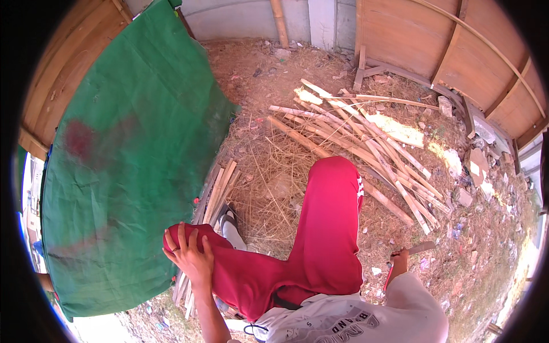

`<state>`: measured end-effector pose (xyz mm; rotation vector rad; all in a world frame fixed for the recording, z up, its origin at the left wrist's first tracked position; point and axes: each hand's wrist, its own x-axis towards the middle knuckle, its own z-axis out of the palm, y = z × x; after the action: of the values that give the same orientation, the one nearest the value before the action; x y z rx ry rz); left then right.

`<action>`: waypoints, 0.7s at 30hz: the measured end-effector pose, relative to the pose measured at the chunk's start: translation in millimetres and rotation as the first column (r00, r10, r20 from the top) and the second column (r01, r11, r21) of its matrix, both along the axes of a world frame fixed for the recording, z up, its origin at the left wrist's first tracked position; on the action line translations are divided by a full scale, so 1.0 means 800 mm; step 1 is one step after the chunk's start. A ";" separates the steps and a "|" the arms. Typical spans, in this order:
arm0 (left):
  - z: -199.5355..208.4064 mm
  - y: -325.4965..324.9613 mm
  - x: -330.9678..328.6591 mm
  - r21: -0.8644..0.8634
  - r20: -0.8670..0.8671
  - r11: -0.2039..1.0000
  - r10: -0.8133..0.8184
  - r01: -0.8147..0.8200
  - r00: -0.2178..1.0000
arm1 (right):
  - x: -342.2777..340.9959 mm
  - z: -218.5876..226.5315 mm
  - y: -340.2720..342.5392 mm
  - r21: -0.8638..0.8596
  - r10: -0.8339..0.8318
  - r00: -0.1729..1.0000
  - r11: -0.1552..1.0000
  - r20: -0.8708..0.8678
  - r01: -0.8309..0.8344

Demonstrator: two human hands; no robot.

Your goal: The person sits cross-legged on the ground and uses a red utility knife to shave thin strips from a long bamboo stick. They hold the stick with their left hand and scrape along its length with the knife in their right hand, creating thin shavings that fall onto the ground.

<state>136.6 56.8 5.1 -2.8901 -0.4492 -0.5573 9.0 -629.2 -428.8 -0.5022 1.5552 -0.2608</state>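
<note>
My left hand [190, 255] rests on my left knee, its fingers spread over the red trouser cloth, and a ring shows on one finger. Out to my right side, low above the littered ground, my right hand [399, 263] is closed round a short knife [422, 247] with a broad, dull blade that points to the right. Something thin and red shows beside that wrist. Ahead of my right knee lies a loose pile of split bamboo strips [366, 140]. More bamboo strips [219, 188] lie beside my left foot.
A large green tarp [131, 166] hangs close on my left. Dry bamboo shavings [269, 177] cover the ground between my knees and beyond. Wooden panels [423, 34] stand at the far right, with broken stones [464, 197] and litter near them. A grey wall [240, 23] closes the back.
</note>
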 end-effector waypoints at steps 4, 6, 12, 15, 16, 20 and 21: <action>0.006 -0.002 0.006 0.003 -0.001 1.000 -0.019 0.019 1.000 | 0.007 0.032 0.034 0.070 -0.061 0.992 0.995 -0.106 0.068; 0.007 -0.002 0.006 0.002 0.002 1.000 -0.018 0.018 1.000 | -0.001 0.036 0.028 0.111 -0.043 0.994 0.992 -0.100 0.054; 0.000 0.006 -0.003 -0.034 0.018 0.999 0.008 -0.008 1.000 | 0.005 -0.003 -0.012 0.099 -0.089 0.992 0.990 -0.093 0.098; 0.006 0.001 -0.002 -0.025 0.017 1.000 0.006 -0.005 1.000 | 0.017 -0.001 -0.003 0.081 -0.073 0.991 0.993 -0.111 0.082; 0.007 -0.002 -0.001 -0.022 0.014 1.000 0.001 -0.001 1.000 | 0.019 0.000 -0.001 0.078 -0.072 0.991 0.994 -0.117 0.081; 0.007 -0.002 -0.002 -0.020 0.022 1.000 -0.003 0.003 1.000 | 0.040 -0.001 -0.002 0.042 -0.054 0.991 0.997 -0.124 0.060; 0.007 -0.001 -0.003 -0.013 0.022 1.000 0.000 0.000 1.000 | 0.046 -0.005 -0.002 0.040 -0.052 0.991 0.998 -0.124 0.057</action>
<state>134.5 56.0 10.4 -2.8993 -0.4582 -0.5893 46.1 -631.1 -433.2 -0.4487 1.6929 -0.2412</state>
